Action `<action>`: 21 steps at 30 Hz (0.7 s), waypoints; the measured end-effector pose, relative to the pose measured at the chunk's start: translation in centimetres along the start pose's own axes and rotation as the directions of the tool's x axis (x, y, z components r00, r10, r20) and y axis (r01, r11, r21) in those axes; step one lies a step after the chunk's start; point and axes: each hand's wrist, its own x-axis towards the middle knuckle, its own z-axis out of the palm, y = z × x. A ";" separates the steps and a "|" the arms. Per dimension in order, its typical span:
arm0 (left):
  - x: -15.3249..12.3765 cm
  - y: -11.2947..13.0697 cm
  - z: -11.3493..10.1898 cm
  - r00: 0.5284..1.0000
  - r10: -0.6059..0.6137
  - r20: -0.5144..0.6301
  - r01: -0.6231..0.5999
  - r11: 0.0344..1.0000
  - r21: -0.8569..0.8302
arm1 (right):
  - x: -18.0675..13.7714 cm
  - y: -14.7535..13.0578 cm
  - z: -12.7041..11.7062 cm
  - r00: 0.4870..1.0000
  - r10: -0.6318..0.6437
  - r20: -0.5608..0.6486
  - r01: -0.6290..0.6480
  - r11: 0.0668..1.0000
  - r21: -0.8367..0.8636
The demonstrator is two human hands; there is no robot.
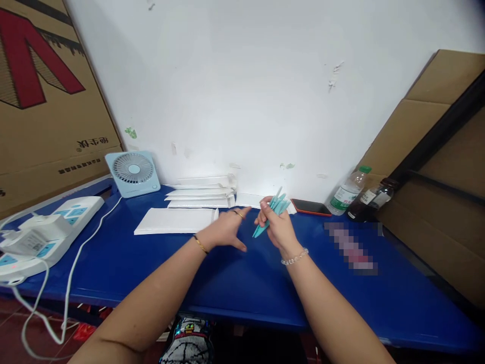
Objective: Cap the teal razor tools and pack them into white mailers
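Note:
My right hand (278,225) is closed around a bunch of thin teal pointed strips (278,203); their exact kind I cannot make out. The strips fan out above the thumb, and one end pokes out below the fingers. To its left, my left hand (229,227) is open and holds nothing, thumb and fingers spread toward the strips. A flat white packet (174,221) lies just left of that hand. Behind it, several similar white packets (200,194) are piled against the wall. Another white packet (250,200) lies partly hidden behind my hands.
On the blue table (242,283) stand a light blue fan (133,173) and a white power strip (71,222) with plugs and cables at left. At right are a phone (311,207), a clear bottle (346,192), a dark-liquid bottle (370,200), and a pixelated patch. Cardboard flanks both sides.

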 end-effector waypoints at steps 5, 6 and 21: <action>-3.5 -5.7 -7.1 0.863 -0.504 0.045 0.429 0.777 0.461 | 0.9 1.8 -1.4 0.996 0.023 -0.085 -0.025 1.000 -0.015; -4.0 -6.7 -7.7 0.823 -0.564 0.066 0.462 0.732 0.500 | 1.0 2.3 -1.5 0.995 0.044 -0.094 -0.046 0.999 -0.018; -3.9 -4.7 -6.6 0.905 -0.402 0.138 0.317 0.854 0.412 | 0.6 -0.5 -0.7 0.993 0.089 -0.072 -0.054 0.918 0.392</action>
